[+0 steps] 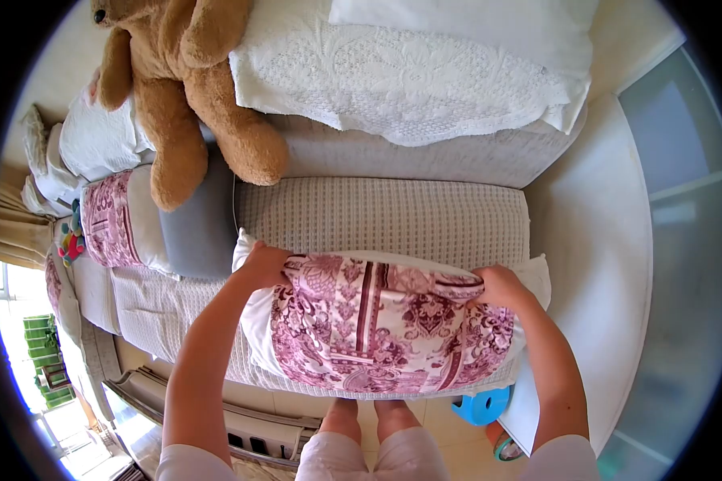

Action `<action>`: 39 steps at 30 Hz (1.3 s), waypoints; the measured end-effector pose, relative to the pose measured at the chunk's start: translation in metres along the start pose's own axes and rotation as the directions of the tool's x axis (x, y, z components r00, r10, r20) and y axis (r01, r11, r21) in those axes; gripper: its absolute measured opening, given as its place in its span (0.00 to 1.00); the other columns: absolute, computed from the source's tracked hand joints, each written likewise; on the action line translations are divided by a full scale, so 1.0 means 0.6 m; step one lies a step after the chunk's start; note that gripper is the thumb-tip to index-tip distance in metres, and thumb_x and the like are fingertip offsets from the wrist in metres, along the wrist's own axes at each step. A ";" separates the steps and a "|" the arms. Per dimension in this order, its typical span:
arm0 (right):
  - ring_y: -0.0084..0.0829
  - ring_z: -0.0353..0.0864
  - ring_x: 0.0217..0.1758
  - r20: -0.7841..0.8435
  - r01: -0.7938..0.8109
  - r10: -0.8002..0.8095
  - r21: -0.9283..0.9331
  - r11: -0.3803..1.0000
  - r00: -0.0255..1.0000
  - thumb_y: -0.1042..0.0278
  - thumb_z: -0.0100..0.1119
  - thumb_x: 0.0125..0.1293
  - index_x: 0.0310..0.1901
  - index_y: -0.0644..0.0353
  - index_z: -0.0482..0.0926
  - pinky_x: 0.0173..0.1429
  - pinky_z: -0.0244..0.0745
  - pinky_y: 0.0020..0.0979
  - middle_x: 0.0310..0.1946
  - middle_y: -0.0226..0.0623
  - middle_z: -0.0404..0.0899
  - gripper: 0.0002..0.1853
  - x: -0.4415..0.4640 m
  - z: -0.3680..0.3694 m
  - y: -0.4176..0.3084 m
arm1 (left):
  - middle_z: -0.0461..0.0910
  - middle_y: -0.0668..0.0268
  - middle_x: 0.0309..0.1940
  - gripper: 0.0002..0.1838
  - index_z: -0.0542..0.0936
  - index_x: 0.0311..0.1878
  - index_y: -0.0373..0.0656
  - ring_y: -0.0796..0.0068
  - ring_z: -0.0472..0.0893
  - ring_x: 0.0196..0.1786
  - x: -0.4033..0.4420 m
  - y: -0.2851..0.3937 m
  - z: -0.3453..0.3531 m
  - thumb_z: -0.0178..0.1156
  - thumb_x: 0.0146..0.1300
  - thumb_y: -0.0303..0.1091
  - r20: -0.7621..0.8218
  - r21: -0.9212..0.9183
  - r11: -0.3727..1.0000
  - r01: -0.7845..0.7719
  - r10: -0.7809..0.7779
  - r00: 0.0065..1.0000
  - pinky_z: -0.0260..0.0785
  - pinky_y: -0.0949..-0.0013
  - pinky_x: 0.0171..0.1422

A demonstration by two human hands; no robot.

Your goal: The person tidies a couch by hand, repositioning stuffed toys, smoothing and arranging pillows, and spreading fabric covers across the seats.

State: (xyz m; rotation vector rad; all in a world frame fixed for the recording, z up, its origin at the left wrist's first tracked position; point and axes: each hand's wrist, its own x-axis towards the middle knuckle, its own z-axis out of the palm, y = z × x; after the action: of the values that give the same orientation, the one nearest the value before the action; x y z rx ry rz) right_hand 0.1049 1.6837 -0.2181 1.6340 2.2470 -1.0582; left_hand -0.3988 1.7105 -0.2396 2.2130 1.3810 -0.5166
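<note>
A white pillow (258, 341) lies on the sofa seat in front of me, its pale corners sticking out at both sides. Over its middle is a pink-and-white patterned pillowcase (393, 329), with a raised upper edge. My left hand (263, 266) is closed on the upper left of that edge, fingers partly hidden in the fabric. At the upper right, my right hand (499, 289) grips the same edge, its fingertips curled against the cloth. Between the two hands the edge hangs in a shallow curve.
A big brown teddy bear (225, 120) leans on the sofa back, beside a white lace cover (409, 88). Left are a grey cushion (204, 228) and another patterned pillow (111, 216). A low table (257, 421) and a blue object (481, 407) are below.
</note>
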 end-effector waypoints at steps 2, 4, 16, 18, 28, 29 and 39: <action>0.49 0.81 0.40 0.004 0.029 -0.029 -0.026 0.999 1.000 0.54 0.75 0.38 0.39 0.54 0.83 0.45 0.74 0.43 0.32 0.46 0.82 0.24 -0.029 -0.017 -0.015 | 0.84 0.59 0.36 0.31 0.82 0.51 0.51 0.57 0.82 0.42 -0.029 0.024 -0.031 0.75 0.37 0.42 -0.051 -0.043 0.998 -0.044 0.042 0.998 0.71 0.59 0.50; 0.49 0.80 0.38 -0.003 0.079 -0.079 -0.069 0.994 0.997 0.56 0.70 0.45 0.38 0.52 0.83 0.42 0.74 0.44 0.31 0.45 0.82 0.18 -0.064 -0.023 -0.023 | 0.84 0.59 0.35 0.30 0.82 0.49 0.51 0.58 0.82 0.41 -0.073 0.045 -0.054 0.75 0.37 0.41 -0.039 -0.057 0.998 -0.038 0.036 0.999 0.72 0.59 0.49; 0.45 0.81 0.37 -0.323 0.157 -0.230 -0.235 0.959 0.918 0.75 0.60 0.40 0.39 0.55 0.85 0.42 0.72 0.41 0.31 0.41 0.83 0.19 -0.196 -0.163 -0.054 | 0.84 0.64 0.32 0.20 0.84 0.45 0.51 0.66 0.81 0.40 -0.207 0.175 -0.183 0.68 0.43 0.28 -0.135 -0.145 0.989 0.038 -0.058 0.989 0.63 0.65 0.57; 0.45 0.81 0.37 -0.369 0.164 -0.252 -0.253 0.953 0.895 0.75 0.60 0.40 0.38 0.56 0.85 0.42 0.72 0.41 0.32 0.42 0.83 0.18 -0.190 -0.191 -0.034 | 0.83 0.65 0.32 0.18 0.83 0.46 0.54 0.66 0.82 0.40 -0.188 0.183 -0.212 0.66 0.48 0.30 -0.209 -0.086 0.996 0.013 -0.031 0.977 0.64 0.64 0.54; 0.47 0.80 0.39 -0.538 0.128 -0.278 -0.299 0.946 0.796 0.72 0.60 0.47 0.37 0.56 0.85 0.45 0.73 0.43 0.32 0.45 0.82 0.13 -0.078 -0.287 0.053 | 0.84 0.67 0.33 0.15 0.83 0.44 0.55 0.67 0.82 0.39 -0.015 0.177 -0.287 0.68 0.51 0.38 -0.390 -0.019 0.999 0.040 -0.044 0.920 0.63 0.63 0.52; 0.47 0.80 0.39 -0.539 0.122 -0.268 -0.291 0.949 0.798 0.72 0.60 0.47 0.37 0.56 0.85 0.45 0.73 0.43 0.32 0.45 0.82 0.13 -0.067 -0.294 0.062 | 0.84 0.67 0.33 0.15 0.83 0.44 0.55 0.67 0.82 0.39 -0.003 0.178 -0.290 0.68 0.51 0.38 -0.383 -0.016 0.999 0.034 -0.037 0.923 0.63 0.63 0.52; 0.50 0.79 0.39 -0.455 0.088 -0.208 -0.271 0.958 0.866 0.61 0.69 0.43 0.34 0.55 0.84 0.45 0.74 0.43 0.31 0.48 0.81 0.14 0.021 -0.352 0.123 | 0.84 0.64 0.38 0.19 0.83 0.48 0.54 0.62 0.81 0.44 0.078 0.175 -0.326 0.69 0.49 0.41 -0.440 -0.028 0.996 0.089 -0.092 0.893 0.64 0.58 0.54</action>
State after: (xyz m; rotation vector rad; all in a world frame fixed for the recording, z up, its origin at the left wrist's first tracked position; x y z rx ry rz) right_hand 0.2205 1.8365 -0.1019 1.7849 2.7163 -0.3918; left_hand -0.2716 1.8178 -0.0853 2.3616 1.7106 -0.0296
